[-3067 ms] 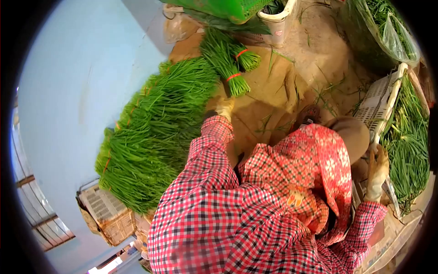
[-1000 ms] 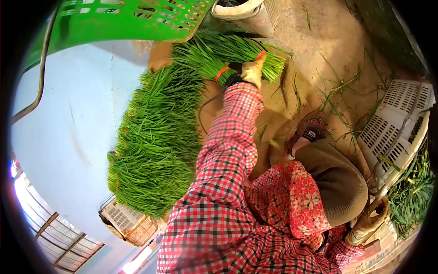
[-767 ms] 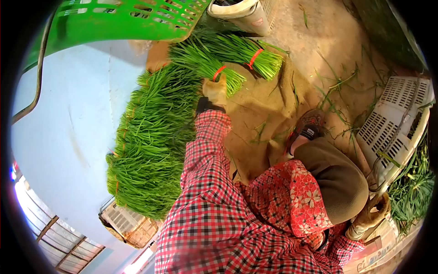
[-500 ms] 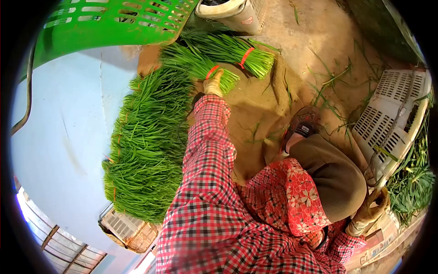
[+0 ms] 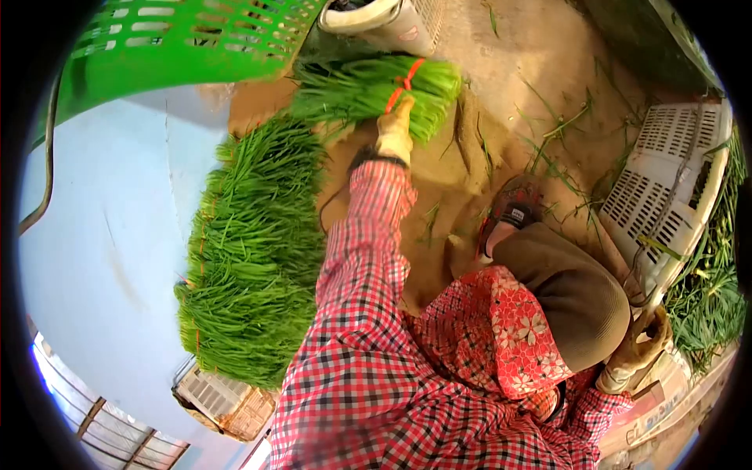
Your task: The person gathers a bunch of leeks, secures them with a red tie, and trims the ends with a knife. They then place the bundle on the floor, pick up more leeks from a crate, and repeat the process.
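Observation:
My left hand (image 5: 395, 131), in a pale glove, is closed on a bundle of chives (image 5: 423, 117) tied with a red band. That bundle lies up against another chive bundle (image 5: 435, 76), also red-banded, on the brown cloth (image 5: 427, 176). My right hand (image 5: 633, 356), gloved too, is low at the right beside the white basket (image 5: 662, 168). Its fingers are curled with a gap between them, and I see nothing held there. Left of my arm stands a long stack of banded chive bundles (image 5: 254, 251).
A green slotted crate (image 5: 176, 70) fills the upper left, by a pale blue wall (image 5: 110, 196). A white bin (image 5: 392, 27) stands at the top. Loose greens (image 5: 709, 313) lie at the right edge. My shoe (image 5: 513, 207) rests on the cloth, with stray leaves nearby.
My left hand has shifted to the right and slightly up with its bundle, bringing it against the other bundle. My right hand has stayed at about the same place.

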